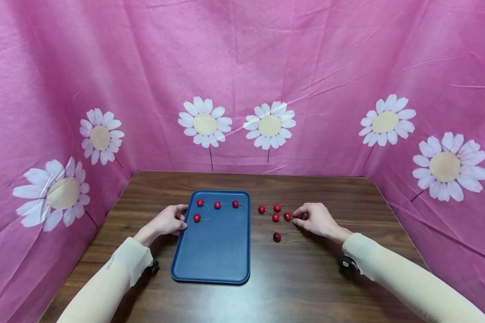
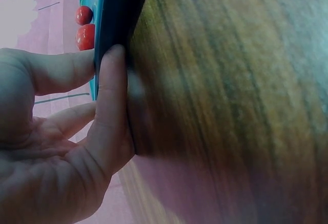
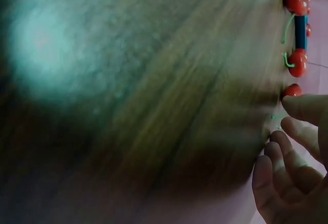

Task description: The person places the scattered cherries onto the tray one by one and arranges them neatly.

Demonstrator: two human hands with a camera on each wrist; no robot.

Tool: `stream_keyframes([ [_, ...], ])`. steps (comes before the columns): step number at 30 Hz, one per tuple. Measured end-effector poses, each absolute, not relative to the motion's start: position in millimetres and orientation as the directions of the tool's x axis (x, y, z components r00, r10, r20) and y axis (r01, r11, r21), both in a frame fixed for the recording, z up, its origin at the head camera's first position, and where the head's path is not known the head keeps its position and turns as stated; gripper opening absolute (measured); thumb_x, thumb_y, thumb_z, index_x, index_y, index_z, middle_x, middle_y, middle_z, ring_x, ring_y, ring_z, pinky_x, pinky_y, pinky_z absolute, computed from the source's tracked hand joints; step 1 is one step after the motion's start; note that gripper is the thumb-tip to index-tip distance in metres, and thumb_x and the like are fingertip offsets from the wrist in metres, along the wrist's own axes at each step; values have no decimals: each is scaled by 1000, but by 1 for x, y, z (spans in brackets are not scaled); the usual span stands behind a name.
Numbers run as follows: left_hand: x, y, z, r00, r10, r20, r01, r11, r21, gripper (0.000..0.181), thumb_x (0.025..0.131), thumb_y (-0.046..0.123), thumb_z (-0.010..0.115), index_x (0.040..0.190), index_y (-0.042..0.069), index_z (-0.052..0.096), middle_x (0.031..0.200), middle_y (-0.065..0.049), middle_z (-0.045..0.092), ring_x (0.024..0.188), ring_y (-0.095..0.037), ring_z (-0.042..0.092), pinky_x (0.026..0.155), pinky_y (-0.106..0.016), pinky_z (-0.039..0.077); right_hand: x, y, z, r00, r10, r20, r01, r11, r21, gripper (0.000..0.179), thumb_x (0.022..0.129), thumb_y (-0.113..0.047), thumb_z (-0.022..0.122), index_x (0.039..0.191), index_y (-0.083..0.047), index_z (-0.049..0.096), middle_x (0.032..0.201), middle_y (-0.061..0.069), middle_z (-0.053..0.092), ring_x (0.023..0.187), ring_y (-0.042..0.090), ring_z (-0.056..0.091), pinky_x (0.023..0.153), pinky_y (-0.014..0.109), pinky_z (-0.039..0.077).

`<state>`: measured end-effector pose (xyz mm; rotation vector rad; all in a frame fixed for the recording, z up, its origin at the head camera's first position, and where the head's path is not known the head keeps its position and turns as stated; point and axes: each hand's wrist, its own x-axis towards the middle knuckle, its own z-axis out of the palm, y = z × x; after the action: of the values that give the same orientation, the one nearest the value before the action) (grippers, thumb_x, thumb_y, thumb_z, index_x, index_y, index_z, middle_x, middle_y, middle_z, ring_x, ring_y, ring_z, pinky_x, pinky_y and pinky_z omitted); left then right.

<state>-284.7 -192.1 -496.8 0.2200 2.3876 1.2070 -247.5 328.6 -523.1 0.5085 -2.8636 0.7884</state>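
My left hand (image 1: pixel 169 221) grips the left rim of a dark blue tray (image 1: pixel 214 251), with thumb and fingers on either side of the edge in the left wrist view. Several red cherries with green stems lie toward the tray's far end, one of them a cherry (image 1: pixel 196 218) nearest my left hand. Right of the tray, more cherries sit loose on the wood. The rightmost cherry (image 1: pixel 287 216) lies right at the fingertips of my right hand (image 1: pixel 316 220). In the right wrist view, a gap shows between thumb and index finger beside that cherry (image 3: pixel 293 90).
The wooden table (image 1: pixel 307 282) carries the tray left of centre. Among the loose cherries, a darker cherry (image 1: pixel 276 237) is closest to me. A pink curtain (image 1: pixel 234 54) with white daisies surrounds the back and sides. Both forearms wear pale sleeves (image 1: pixel 412 278).
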Motion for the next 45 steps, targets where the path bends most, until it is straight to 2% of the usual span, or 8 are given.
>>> stream_keyframes([
  [19, -283, -191, -497, -884, 341, -321, -61, 597, 800, 75, 100, -6, 68, 169, -8, 39, 102, -11, 58, 85, -19, 65, 76, -39, 70, -247, 319, -526, -944, -241, 227, -322, 832, -453, 9, 90, -17, 91, 90, -26, 89, 84, -12, 74, 73, -2, 60, 65, 27, 48],
  [28, -284, -192, -498, -884, 340, -321, -57, 602, 796, 76, 100, -5, 69, 169, -8, 38, 104, -12, 58, 90, -21, 67, 77, -41, 71, -248, 318, -525, -945, -240, 220, -316, 839, -442, 7, 91, -18, 90, 89, -24, 87, 84, -10, 78, 74, 3, 61, 67, 29, 50],
  [35, -283, -191, -497, -886, 339, -317, -59, 596, 801, 75, 100, -5, 69, 170, -6, 39, 104, -12, 58, 91, -22, 67, 78, -42, 71, -249, 319, -523, -943, -238, 234, -321, 840, -438, 7, 93, -17, 88, 89, -22, 86, 89, -6, 83, 80, 9, 70, 72, 35, 55],
  [45, -283, -192, -498, -888, 337, -313, -55, 596, 801, 75, 100, -5, 69, 169, -7, 39, 104, -13, 59, 89, -22, 68, 78, -43, 72, -247, 316, -521, -945, -231, 231, -317, 821, -475, 7, 95, -17, 88, 90, -22, 87, 92, -3, 86, 87, 14, 76, 79, 38, 59],
])
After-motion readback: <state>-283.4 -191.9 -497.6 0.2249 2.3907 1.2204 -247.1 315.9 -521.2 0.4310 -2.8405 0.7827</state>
